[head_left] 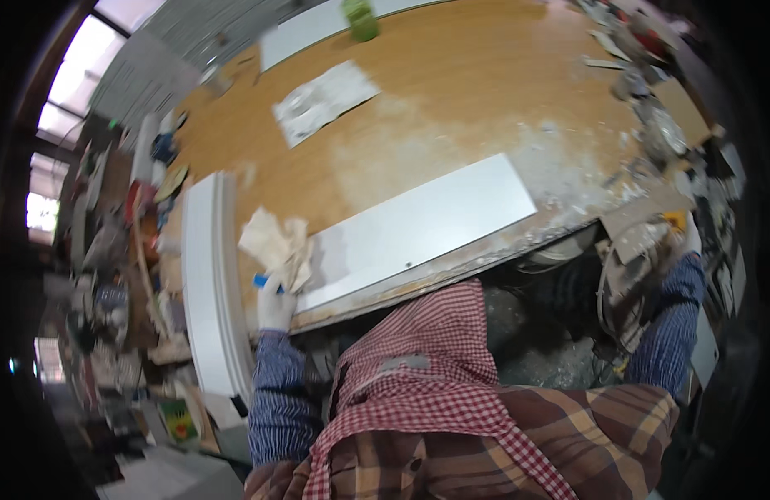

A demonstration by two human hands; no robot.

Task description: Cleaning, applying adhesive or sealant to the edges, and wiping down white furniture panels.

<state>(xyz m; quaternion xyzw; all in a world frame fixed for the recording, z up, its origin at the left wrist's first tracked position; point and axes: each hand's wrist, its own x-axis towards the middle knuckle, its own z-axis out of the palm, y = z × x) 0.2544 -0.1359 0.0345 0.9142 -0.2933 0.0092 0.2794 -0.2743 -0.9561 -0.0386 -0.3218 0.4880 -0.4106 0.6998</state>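
Note:
My left hand point(275, 307), in a white glove, is closed at the table's near edge. A crumpled cream cloth point(278, 246) rises from it, and a small blue object point(266, 283) shows at the fingers, its kind unclear. Beside the cloth a long white panel point(426, 218) lies flat along the near edge, with a greyish smear at its left end. Far to the right, my gloved right hand point(692, 237) reaches among clutter, next to a small yellow object point(675, 220). Its fingers are too small and hidden to make out.
Stacked white boards point(208, 275) stand left of my left hand. On the wooden table point(468, 92) lie a white sheet point(326, 100) and a green container point(361, 20). Scraps and a cardboard piece point(678, 112) crowd the right side; assorted clutter lines the left.

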